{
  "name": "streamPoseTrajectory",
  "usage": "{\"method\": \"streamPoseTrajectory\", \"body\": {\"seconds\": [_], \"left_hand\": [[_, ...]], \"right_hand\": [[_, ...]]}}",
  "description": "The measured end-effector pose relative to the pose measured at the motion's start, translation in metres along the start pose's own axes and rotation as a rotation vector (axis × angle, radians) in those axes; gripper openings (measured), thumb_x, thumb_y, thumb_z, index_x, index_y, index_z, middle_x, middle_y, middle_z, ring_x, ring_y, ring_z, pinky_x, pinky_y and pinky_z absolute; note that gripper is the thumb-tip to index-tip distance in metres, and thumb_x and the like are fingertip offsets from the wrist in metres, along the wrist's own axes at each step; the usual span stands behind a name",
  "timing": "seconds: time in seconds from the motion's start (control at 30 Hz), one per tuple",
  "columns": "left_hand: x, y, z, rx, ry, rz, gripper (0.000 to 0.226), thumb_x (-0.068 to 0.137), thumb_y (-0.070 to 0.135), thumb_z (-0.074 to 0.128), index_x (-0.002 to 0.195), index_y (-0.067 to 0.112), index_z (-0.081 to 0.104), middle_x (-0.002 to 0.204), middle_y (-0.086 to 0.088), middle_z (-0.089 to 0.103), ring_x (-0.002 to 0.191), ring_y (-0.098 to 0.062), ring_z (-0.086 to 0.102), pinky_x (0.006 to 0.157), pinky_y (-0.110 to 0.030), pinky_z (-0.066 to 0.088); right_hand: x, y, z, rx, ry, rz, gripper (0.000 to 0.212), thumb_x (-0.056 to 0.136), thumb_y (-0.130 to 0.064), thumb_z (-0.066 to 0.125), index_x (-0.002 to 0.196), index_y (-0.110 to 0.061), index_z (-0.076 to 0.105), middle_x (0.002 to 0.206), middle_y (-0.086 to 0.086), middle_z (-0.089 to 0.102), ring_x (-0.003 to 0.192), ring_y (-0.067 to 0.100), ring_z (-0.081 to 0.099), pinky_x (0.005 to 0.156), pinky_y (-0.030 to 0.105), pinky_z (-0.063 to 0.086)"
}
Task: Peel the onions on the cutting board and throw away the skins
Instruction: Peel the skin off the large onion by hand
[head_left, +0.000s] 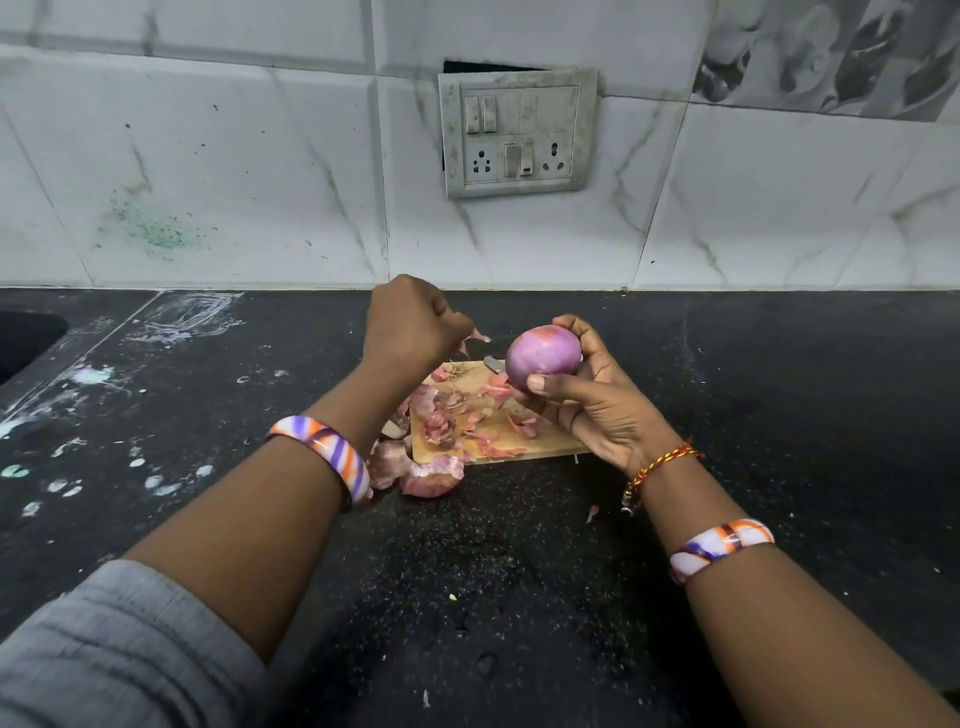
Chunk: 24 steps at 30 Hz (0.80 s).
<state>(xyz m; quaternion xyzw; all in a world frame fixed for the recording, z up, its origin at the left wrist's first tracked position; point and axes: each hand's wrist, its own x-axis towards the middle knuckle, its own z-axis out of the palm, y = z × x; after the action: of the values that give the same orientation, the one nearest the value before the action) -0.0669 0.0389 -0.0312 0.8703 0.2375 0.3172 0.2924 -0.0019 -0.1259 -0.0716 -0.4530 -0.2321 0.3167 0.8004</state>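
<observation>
In the head view, a nearly bare red onion (543, 356) is being cradled in the curled fingers (537, 384) of the right hand (587, 395), above the cutting board (545, 441). A skin strip (475, 336) is being pinched by the left hand (410, 325), just left of the onion. Loose skins (441, 421) are lying below both hands, on board and bench (467, 597), still undiscarded; further onions are not seen.

Grey sleeve (119, 654) left — striped bangles (324, 452) both wrists, red-yellow thread (660, 465) right.
</observation>
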Motion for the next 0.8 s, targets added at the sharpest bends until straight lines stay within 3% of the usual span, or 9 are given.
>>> {"method": "streamPoseTrajectory", "body": {"seconds": [0.1,0.23,0.43,0.57,0.63,0.7,0.8], "left_hand": [[-0.005,-0.009,0.001,-0.007,-0.083,-0.018,0.017,0.074,0.004,0.058,0.057,0.003,0.063,0.057,-0.007,0.064,0.051,-0.008,0.054,0.039,-0.009,0.035],[-0.013,-0.013,-0.001,-0.092,-0.164,0.064,0.008,0.071,0.002,0.067,0.065,0.006,0.065,0.069,-0.004,0.066,0.056,0.003,0.052,0.047,-0.003,0.04],[-0.021,-0.008,-0.008,-0.189,-0.193,0.177,0.016,0.077,0.002,0.061,0.087,0.009,0.071,0.07,0.007,0.062,0.061,0.008,0.052,0.055,0.003,0.036],[-0.026,-0.003,-0.011,-0.18,-0.223,0.365,0.026,0.074,0.009,0.07,0.1,0.008,0.072,0.09,-0.004,0.072,0.076,-0.005,0.062,0.064,0.003,0.039],[-0.028,0.0,-0.013,-0.128,-0.204,0.461,0.026,0.072,0.012,0.071,0.098,0.006,0.072,0.089,-0.009,0.073,0.075,-0.009,0.064,0.065,-0.003,0.045],[-0.028,0.001,-0.015,-0.071,-0.206,0.523,0.028,0.07,0.023,0.067,0.09,0.005,0.074,0.081,-0.011,0.073,0.07,-0.014,0.067,0.066,-0.024,0.054],[-0.025,0.001,-0.016,0.063,-0.232,0.588,0.043,0.067,0.039,0.052,0.075,0.002,0.072,0.068,-0.018,0.066,0.06,-0.029,0.059,0.057,-0.039,0.049]], "right_hand": [[-0.001,0.0,0.0,0.086,0.008,0.033,0.052,0.076,0.024,0.047,0.103,-0.021,0.052,0.118,0.011,0.047,0.089,0.034,0.063,0.071,0.039,0.058],[0.0,0.003,0.006,0.054,0.009,0.032,0.046,0.068,0.014,0.057,0.099,-0.02,0.053,0.116,0.008,0.047,0.098,0.033,0.059,0.074,0.041,0.057],[0.006,0.012,0.014,-0.087,0.04,-0.061,0.051,0.075,0.024,0.053,0.101,-0.019,0.051,0.11,0.002,0.049,0.094,0.022,0.059,0.075,0.037,0.055],[0.011,0.012,0.015,-0.127,0.066,-0.09,0.059,0.069,0.027,0.056,0.104,-0.019,0.049,0.114,0.005,0.05,0.099,0.024,0.057,0.078,0.038,0.053],[0.012,0.011,0.016,-0.16,0.076,-0.09,0.058,0.067,0.027,0.059,0.104,-0.018,0.05,0.11,0.005,0.053,0.095,0.022,0.059,0.078,0.035,0.054],[0.012,0.009,0.015,-0.207,0.085,-0.092,0.056,0.067,0.026,0.06,0.102,-0.017,0.052,0.105,0.003,0.056,0.09,0.018,0.06,0.073,0.03,0.056],[0.011,0.007,0.014,-0.265,0.078,-0.084,0.056,0.065,0.023,0.064,0.102,-0.017,0.054,0.103,0.002,0.059,0.09,0.017,0.061,0.07,0.029,0.057]]}}
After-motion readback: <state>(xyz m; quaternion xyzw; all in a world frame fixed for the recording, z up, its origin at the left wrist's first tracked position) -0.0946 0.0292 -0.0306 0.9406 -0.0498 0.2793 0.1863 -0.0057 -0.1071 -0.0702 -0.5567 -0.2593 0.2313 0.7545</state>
